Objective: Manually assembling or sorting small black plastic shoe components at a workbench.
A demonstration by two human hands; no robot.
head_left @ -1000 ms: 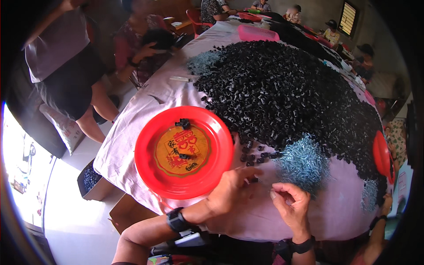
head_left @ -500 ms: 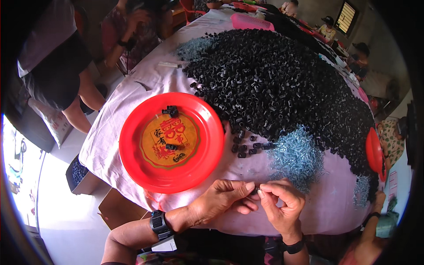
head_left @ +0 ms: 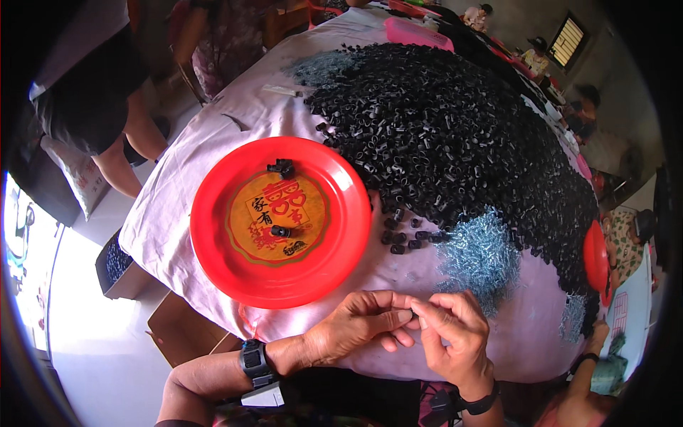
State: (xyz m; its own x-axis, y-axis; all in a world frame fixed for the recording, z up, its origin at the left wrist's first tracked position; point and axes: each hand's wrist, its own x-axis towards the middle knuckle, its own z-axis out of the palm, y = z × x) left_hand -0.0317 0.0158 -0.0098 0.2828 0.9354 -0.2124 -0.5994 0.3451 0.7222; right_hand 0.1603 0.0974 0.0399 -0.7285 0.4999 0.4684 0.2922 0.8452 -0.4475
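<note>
Black part (head_left: 415,314), small, mostly hidden

The left hand (head_left: 366,324) and right hand (head_left: 459,338) are ungloved, five-fingered, with short nails. A chunky black strap with a ridged, squarish case (head_left: 256,361) circles the left wrist. A plain black band (head_left: 485,401) rings the right wrist, a dark boxy piece (head_left: 442,403) beside it. Both forearms are bare; a dark sleeve edge (head_left: 175,423) shows lower left.
</note>
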